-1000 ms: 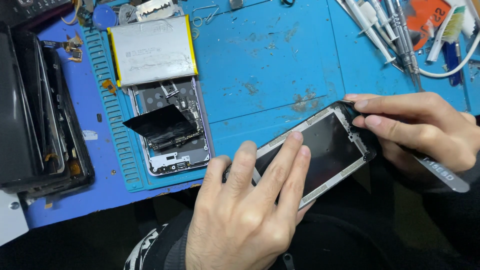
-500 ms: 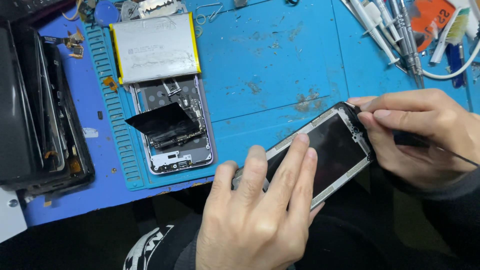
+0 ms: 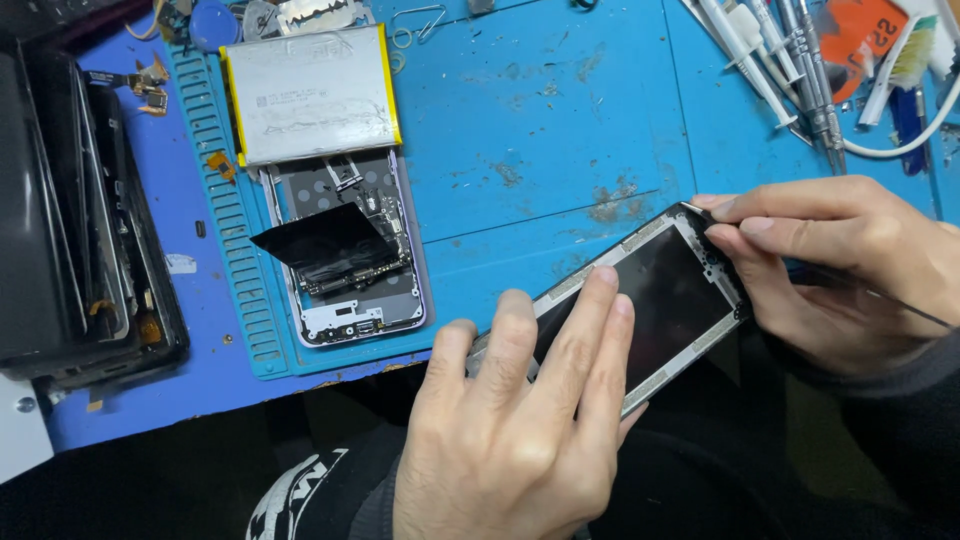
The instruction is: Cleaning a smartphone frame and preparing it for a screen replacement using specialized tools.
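Observation:
My left hand [image 3: 520,430] lies flat on a phone screen frame [image 3: 670,290], fingers spread, pinning it at the mat's front edge. My right hand [image 3: 850,270] pinches a thin dark tool [image 3: 880,297] whose tip meets the frame's upper right corner. The frame is dark with a silver rim and lies tilted. To the left an opened phone body [image 3: 350,250] lies on the blue mat [image 3: 540,110], a black flap folded over its board. A flat silver battery with yellow edges [image 3: 310,95] rests at its top end.
A stack of dark phone parts [image 3: 80,220] fills the left edge. Screwdrivers and tweezers [image 3: 790,70], an orange tag [image 3: 855,35] and a white cable [image 3: 900,140] crowd the far right. Small parts and a razor blade [image 3: 310,12] lie at the back.
Both hands and the screen frame have stayed nearly in place. My right hand has shifted slightly on the frame's corner, and the tool's shaft shows more behind it.

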